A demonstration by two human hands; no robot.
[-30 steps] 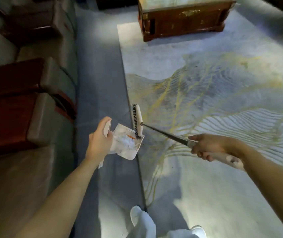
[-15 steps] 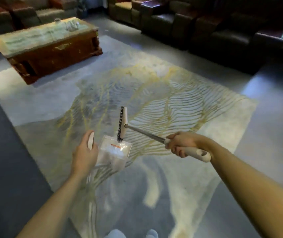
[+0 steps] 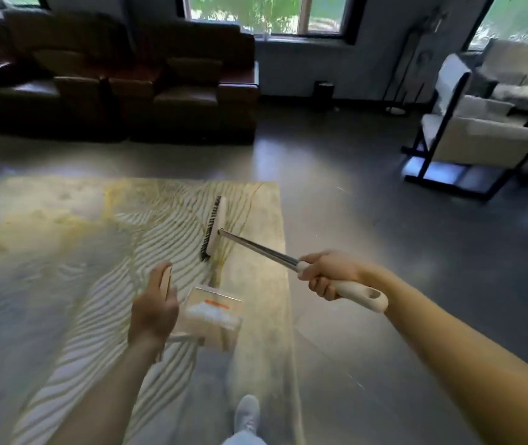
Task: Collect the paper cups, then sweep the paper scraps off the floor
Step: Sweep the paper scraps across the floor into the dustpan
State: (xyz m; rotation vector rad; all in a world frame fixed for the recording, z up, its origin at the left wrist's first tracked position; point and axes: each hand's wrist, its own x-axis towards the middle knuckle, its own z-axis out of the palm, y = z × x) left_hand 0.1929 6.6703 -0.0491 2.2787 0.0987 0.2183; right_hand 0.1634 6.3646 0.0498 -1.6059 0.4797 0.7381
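1. Two tools are up in the air right now. The right hand (image 3: 330,277) is clenched round the pale grip of a long-handled brush (image 3: 256,247). The left hand (image 3: 155,311) holds a see-through dustpan (image 3: 214,329) by its handle.
2. Only the back of the left hand shows, so I can't tell exactly how its fingers wrap. The handle pokes out above and below the palm.
3. The dustpan has a small white heap in it, and I'd guess that's the paper scraps (image 3: 211,311). It sits toward the back wall, under an orange strip. The pan is tipped a little but nothing looks like it's spilling.
4. Handling-wise, scraps like that weigh nothing and flutter off at any jolt. I'd keep the pan level and move it slowly. The pan itself looks like thin, stiff plastic, so the handle is the sensible place to hold it.
5. The brush is a metal shaft with a flat head and dark bristles (image 3: 206,236). It's rigid and probably a bit head-heavy, so the moulded grip is the right spot for one hand.
6. The brush head hovers over the far edge of the patterned rug (image 3: 63,252), well clear of the pan.
7. No paper cups are in view anywhere. There may be a speck or two on the grey floor (image 3: 384,220) past the rug, but they're too small to call.
8. Around the edges there are brown leather sofas (image 3: 128,91) ahead and a white armchair (image 3: 481,139) on a black frame to the right.
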